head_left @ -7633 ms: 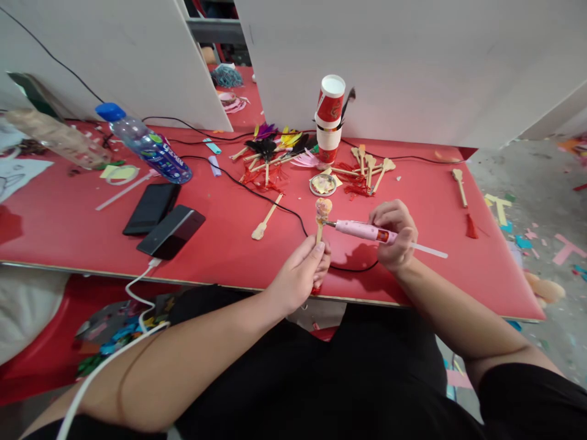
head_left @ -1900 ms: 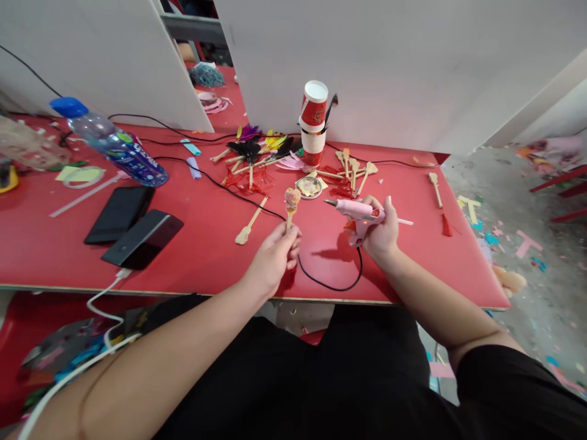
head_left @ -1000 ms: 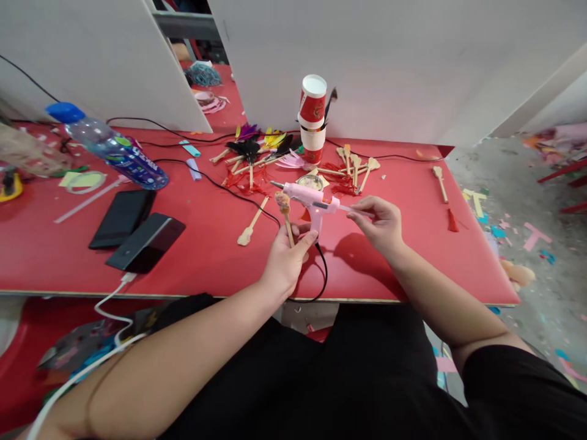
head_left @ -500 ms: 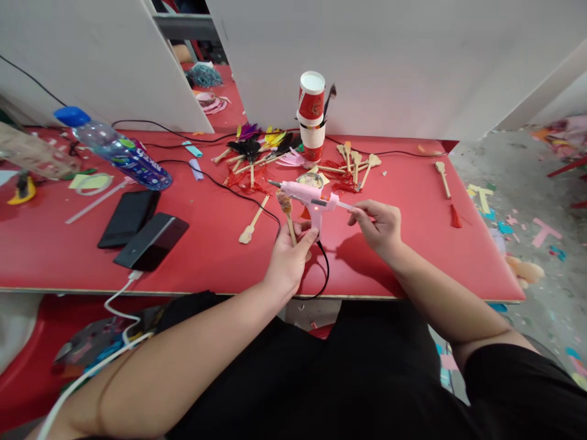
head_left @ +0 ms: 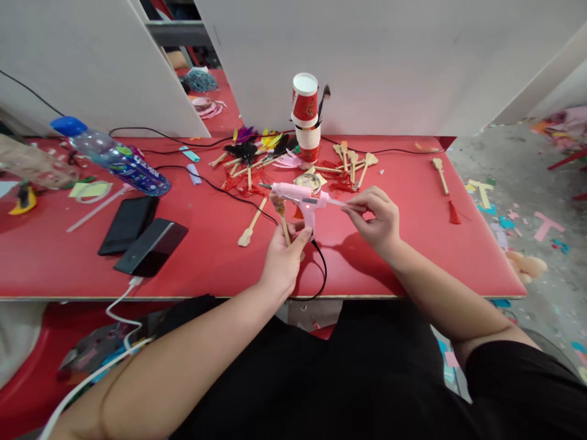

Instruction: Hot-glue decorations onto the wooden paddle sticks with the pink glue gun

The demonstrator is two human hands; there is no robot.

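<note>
My left hand (head_left: pixel 283 256) is closed around the handle of a pink glue gun (head_left: pixel 293 193), whose small light glows. The same hand also grips a wooden stick (head_left: pixel 283 225) with a brownish, lumpy head close to the gun's nozzle. To the right, the fingers of my right hand (head_left: pixel 375 219) pinch a translucent glue stick (head_left: pixel 338 202) that reaches into the back of the gun. Behind the gun lies a small round dish (head_left: pixel 309 182). One pale stick with a carved end (head_left: pixel 251 226) rests left of my left hand.
Sticks with feathers (head_left: pixel 247 153) and more carved sticks (head_left: pixel 353 160) lie at the back beside stacked paper cups (head_left: pixel 306 101). Leftward are a bottle (head_left: pixel 123 164), a black phone-like device (head_left: pixel 151 246) on a white cable, and a yellow cutter (head_left: pixel 24 198). A tasselled stick (head_left: pixel 441 175) lies right.
My view has shifted slightly, so the table appears a little lower. Both hands keep their holds on the glue gun, stick and glue stick; the right fingers are slightly nearer the gun.
</note>
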